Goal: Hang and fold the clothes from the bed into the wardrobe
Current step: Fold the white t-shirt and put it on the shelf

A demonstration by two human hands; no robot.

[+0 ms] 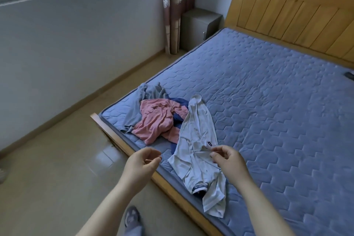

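Note:
A white polo shirt [197,140] with a dark-trimmed collar lies stretched along the near corner of the bed [277,120]. My right hand [228,159] pinches a fold of it between thumb and fingers near its small dark label. My left hand [142,163] hovers over the bed's wooden edge, left of the shirt, fingers curled and apart, with nothing in it. Behind the shirt lies a heap: a pink shirt [155,119], a grey garment [141,99] and a dark blue one [181,102] partly buried. No wardrobe is in view.
The blue quilted mattress fills the right side, with an orange wooden headboard [295,19] at the back. A grey nightstand [199,28] and a curtain [176,9] stand in the far corner. Tiled floor [57,159] runs left of the bed below a window. A small dark object [349,74] lies at the right edge.

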